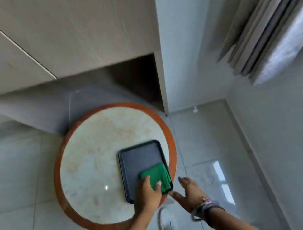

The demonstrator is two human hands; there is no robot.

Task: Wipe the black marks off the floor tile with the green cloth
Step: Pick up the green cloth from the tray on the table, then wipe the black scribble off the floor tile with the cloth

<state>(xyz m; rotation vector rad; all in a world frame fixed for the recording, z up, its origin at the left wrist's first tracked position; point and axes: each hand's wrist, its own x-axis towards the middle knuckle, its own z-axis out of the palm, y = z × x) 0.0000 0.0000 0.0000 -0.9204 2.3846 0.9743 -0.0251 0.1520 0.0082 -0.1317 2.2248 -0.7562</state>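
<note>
Left hand pinches green cloth on dark tray near tabletop's right edge; right hand spread, empty. Risk: lifting could drag tray off edge.

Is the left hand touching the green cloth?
Touching. The head view shows the left hand on the green cloth, fingers pressing its near edge.

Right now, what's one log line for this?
left hand: on green cloth | cloth: in tray on table | right hand: open, empty
</note>
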